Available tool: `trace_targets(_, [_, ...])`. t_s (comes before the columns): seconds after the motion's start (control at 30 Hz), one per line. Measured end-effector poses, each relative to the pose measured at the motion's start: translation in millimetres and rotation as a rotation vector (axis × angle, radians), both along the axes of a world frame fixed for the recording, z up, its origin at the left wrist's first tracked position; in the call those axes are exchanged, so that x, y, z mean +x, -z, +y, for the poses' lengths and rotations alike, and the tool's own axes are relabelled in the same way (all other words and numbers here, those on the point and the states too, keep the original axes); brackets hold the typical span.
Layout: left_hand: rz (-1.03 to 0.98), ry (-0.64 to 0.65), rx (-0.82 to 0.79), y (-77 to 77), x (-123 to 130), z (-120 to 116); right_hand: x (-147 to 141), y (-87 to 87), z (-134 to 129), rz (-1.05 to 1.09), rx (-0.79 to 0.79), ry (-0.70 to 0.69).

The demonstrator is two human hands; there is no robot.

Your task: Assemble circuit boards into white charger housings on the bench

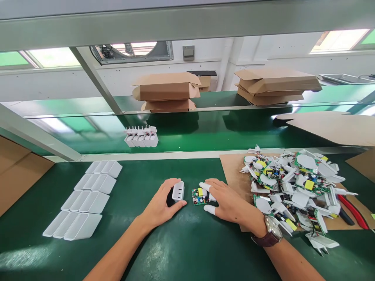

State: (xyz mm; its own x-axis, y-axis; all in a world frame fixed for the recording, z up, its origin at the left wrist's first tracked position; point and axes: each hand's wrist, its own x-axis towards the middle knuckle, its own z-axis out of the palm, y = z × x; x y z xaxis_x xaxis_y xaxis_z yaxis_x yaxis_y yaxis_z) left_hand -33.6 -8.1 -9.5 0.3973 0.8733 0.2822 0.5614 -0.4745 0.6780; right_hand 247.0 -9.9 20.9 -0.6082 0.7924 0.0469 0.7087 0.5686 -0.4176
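Observation:
My left hand (163,199) is closed around a small white charger housing (178,191), its face with several dark port slots turned up. To the right, my right hand (224,199) curves its fingers around the end of a green circuit board (199,196) that carries a yellow block and small parts. White finger covers sit on its thumb and a fingertip. Part of the board and a white piece at its end are hidden under this hand. A gap of green tabletop lies between the housing and the board.
A heap of circuit boards with white plug parts (293,187) covers a cardboard sheet (234,171) at right, beside red-handled pliers (353,210). Rows of white open housings (83,226) stand at left. More white units (141,138) sit on the green belt (187,136); cardboard boxes (166,88) lie behind.

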Motion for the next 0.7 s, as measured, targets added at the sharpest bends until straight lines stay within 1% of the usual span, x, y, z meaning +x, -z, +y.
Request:
trace_targets(0.07, [-0.015,0.001,-0.043,-2.2,-1,-1,0,2.0,0,0.024,0.007,-0.013])
trace_targets(0.13, [-0.052,0.046,-0.061,-4.2,-3,-2,-1,2.8,-2,0.070,0.031,-0.001])
trace_targets(0.2, [-0.113,0.100,-0.075,-4.0,-3,-3,-3,3.2,-4,0.165,0.084,0.006])
trace_targets(0.27, [-0.182,0.120,-0.086,-0.8,-3,-2,-5,3.6,-5,0.295,0.162,-0.002])
trace_targets(0.37, [-0.228,0.078,-0.085,7.1,-1,0,-10,3.7,-4,0.435,0.311,-0.005])
trace_targets(0.5, [-0.216,0.031,-0.061,13.3,2,0,-16,3.1,-5,0.504,0.498,0.008])
trace_targets(0.7, [-0.171,0.013,-0.053,13.7,4,-3,-22,1.9,-16,0.538,0.539,-0.019])
